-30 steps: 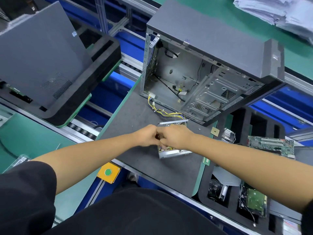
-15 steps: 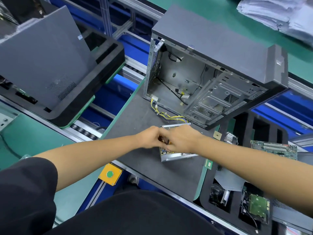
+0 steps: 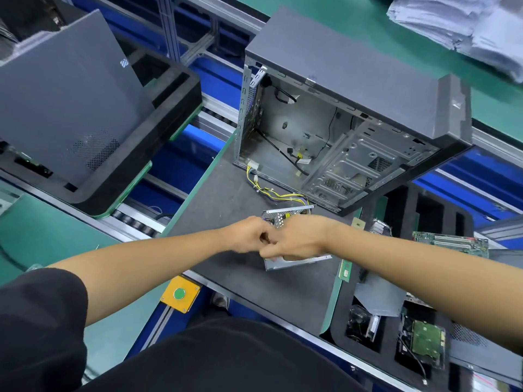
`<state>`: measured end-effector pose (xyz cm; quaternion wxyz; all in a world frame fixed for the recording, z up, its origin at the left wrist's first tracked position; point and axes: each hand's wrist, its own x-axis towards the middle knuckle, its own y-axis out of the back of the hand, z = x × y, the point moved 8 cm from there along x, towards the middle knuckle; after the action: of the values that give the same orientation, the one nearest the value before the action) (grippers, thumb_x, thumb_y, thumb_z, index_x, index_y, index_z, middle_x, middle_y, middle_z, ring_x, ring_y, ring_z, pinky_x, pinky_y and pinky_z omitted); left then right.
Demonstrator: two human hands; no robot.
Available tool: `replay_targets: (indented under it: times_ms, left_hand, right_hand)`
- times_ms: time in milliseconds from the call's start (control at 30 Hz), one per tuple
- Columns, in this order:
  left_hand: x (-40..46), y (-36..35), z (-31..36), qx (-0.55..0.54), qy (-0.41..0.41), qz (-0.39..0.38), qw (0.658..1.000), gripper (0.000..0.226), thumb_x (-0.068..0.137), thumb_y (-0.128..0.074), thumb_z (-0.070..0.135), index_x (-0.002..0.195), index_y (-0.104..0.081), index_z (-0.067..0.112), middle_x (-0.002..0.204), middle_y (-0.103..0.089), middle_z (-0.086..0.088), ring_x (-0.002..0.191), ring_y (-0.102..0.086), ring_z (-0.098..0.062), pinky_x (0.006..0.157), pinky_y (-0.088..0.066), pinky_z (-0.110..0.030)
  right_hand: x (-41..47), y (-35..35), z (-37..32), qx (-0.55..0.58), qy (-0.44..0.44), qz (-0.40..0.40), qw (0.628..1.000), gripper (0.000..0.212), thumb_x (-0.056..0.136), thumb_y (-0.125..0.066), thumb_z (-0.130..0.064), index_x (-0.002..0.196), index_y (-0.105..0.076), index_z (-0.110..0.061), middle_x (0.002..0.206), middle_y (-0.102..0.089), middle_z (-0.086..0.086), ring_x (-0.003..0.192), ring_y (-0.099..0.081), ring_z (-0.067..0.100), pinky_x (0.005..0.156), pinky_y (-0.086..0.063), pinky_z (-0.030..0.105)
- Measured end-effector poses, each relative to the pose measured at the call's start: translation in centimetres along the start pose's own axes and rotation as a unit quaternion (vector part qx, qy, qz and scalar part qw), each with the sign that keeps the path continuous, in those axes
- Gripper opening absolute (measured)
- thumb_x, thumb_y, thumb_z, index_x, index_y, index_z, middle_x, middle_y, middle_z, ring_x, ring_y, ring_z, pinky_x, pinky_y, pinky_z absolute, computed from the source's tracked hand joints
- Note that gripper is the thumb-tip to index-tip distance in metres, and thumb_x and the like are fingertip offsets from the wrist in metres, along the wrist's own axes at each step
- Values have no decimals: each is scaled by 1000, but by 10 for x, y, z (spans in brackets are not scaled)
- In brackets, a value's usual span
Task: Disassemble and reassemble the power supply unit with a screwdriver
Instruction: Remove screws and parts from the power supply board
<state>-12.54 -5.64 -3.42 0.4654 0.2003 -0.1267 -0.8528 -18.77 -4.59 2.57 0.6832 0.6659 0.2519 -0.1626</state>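
Observation:
The power supply unit [image 3: 294,261] is a small open metal box lying on the dark grey mat [image 3: 226,193], with its yellow and black cable bundle [image 3: 271,190] running back toward the computer case. My left hand [image 3: 250,234] and my right hand [image 3: 300,237] meet knuckle to knuckle above the unit's left side. Fingers of both hands are curled. My right hand covers most of the unit, its fingers bent over the near left edge. Whatever my left hand pinches is hidden between the hands. No screwdriver shows.
An open, gutted computer case [image 3: 353,89] stands behind the unit. A black foam tray [image 3: 396,278] on the right holds a motherboard [image 3: 450,240], a hard drive [image 3: 424,340] and a fan. A second case panel [image 3: 65,108] lies on a tray at left. A yellow button box [image 3: 180,293] sits at the bench edge.
Both hands stay locked together over the unit, with only small shifts. The view has drifted slightly; the unit has not moved on the mat.

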Motion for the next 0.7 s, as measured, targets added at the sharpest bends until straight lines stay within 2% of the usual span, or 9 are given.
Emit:
replay_targets:
  times_ms: [100,233,300,367,433,500,567,633,700]
  left_hand:
    - [-4,3,-5,-4,-2,9,1000,32,69,-87,20,78,-68,45,69,-66,22,65,-51,10,62,-44,-16]
    - [-6,9,-20,-32,41,94,994,26,68,-93,29,71,-67,32,69,-69,15,61,-52,1,62,-47,-27]
    - [-5,7,-17,-27,23,69,997,19,76,-88,19,76,-72,29,73,-70,15,66,-54,2,66,-50,-27]
    - [-4,6,-9,-15,-5,34,999,12,80,-85,14,87,-76,10,78,-72,0,71,-55,-2,72,-51,-29]
    - [-4,7,-8,7,9,15,1000,20,77,-84,21,88,-73,8,79,-73,-4,71,-53,-5,72,-50,-32]
    - [-3,9,-11,-11,27,28,999,23,72,-87,27,88,-73,18,80,-74,3,73,-58,-3,74,-53,-33]
    - [-4,11,-18,-52,47,59,996,29,69,-94,26,86,-71,31,77,-74,16,73,-66,0,73,-52,-28]
    - [-2,11,-22,-69,61,80,993,31,69,-94,25,84,-70,34,78,-75,17,74,-70,0,72,-50,-21]
    - [2,11,-21,-55,57,86,993,25,71,-93,23,79,-71,30,79,-77,8,72,-66,-1,71,-52,-27]
  right_hand:
    - [5,6,6,110,-108,37,987,18,101,-46,-26,118,-47,-23,97,-60,11,65,-57,37,55,-42,39]
    - [5,-6,22,308,-322,49,894,13,92,-48,-24,104,-42,-26,91,-66,10,84,-64,37,68,-49,41]
    - [3,2,25,259,-296,45,918,12,96,-46,-33,104,-41,-26,94,-66,8,83,-65,36,64,-47,40]
    - [7,13,19,91,-166,34,981,25,100,-43,-42,118,-44,-24,99,-63,5,74,-63,34,60,-49,40]
    - [11,10,14,20,-76,-4,997,20,102,-40,-36,118,-44,-25,103,-60,6,69,-59,35,60,-51,43]
    - [12,4,22,131,-131,11,983,12,98,-46,-28,109,-47,-26,95,-64,6,71,-59,36,58,-47,41]
    - [5,-7,41,295,-275,63,913,9,94,-48,-27,102,-47,-25,87,-64,6,78,-59,36,57,-40,40]
    - [-2,-16,45,328,-354,93,871,9,95,-47,-29,97,-41,-24,87,-61,6,81,-57,36,55,-33,38]
    - [-1,-18,42,330,-344,88,874,13,95,-49,-31,98,-39,-23,84,-59,1,79,-56,33,56,-30,37]
